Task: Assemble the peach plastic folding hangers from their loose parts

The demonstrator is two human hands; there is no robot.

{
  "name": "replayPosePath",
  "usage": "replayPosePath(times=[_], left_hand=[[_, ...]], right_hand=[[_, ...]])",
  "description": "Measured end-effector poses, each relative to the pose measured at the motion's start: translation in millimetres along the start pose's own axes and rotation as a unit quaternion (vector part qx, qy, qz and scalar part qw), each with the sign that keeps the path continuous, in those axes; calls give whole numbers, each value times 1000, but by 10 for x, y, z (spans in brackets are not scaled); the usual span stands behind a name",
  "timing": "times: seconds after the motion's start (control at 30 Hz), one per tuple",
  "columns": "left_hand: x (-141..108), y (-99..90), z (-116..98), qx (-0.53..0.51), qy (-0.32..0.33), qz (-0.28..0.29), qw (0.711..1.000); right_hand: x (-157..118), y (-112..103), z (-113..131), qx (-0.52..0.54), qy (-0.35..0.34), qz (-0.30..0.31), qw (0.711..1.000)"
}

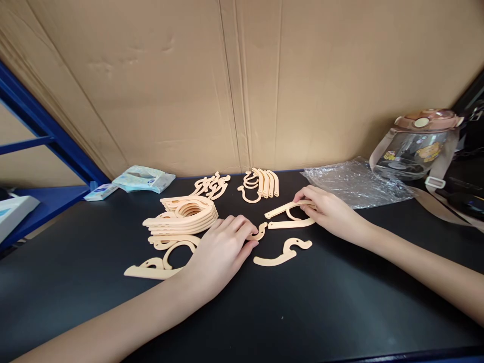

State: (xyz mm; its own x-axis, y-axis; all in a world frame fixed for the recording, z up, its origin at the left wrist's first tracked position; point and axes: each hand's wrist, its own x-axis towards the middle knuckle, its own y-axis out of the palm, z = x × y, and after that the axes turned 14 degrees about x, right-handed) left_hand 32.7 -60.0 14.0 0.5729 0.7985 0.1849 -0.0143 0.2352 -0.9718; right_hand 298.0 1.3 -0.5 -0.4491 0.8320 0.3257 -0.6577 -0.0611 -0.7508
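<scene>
My left hand is closed, thumb and fingers pinching a small beige hanger hook. Between thumb and fingers of my right hand is a beige folding hanger body, its two arms pointing left toward the hook. Just below lies a loose hanger arm with a curved hook end. A stack of folded beige hangers rests beyond my left hand. Nearer, more hanger pieces lie partly hidden by that hand.
Small loose hooks and a group of hanger arms with hooks lie at the back. A tissue pack is at back left. Clear plastic film and a strapped water bottle stand right. Cardboard walls the black table's rear.
</scene>
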Motion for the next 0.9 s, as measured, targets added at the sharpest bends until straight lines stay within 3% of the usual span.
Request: replayPosePath(times=[0.17, 0.27, 0.37, 0.47, 0.6, 0.7, 0.9], left_hand=[[4, 1, -17, -16, -10, -15, 1000], [-13, 5, -19, -55, -44, -18, 997], [-36, -2, -22, -83, -71, -18, 994], [-48, -15, -30, -88, -54, -11, 995], [-43, -35, -48, -114, -75, -3, 991], [-40, -46, -65, -126, -94, 0, 987], [-44, -44, -60, -150, -75, 19, 986]], right_hand=[[-5, -5, 18, -14, -6, 14, 1000], [-26, -7, 122, 3, -42, 27, 999], [-57, 5, 232, 39, -72, 61, 995], [-80, 36, 279, 71, -83, 106, 988], [-90, 79, 261, 168, -33, 129, 977], [-89, 92, 240, 272, 17, 143, 951], [-81, 84, 232, 338, 27, 155, 928]])
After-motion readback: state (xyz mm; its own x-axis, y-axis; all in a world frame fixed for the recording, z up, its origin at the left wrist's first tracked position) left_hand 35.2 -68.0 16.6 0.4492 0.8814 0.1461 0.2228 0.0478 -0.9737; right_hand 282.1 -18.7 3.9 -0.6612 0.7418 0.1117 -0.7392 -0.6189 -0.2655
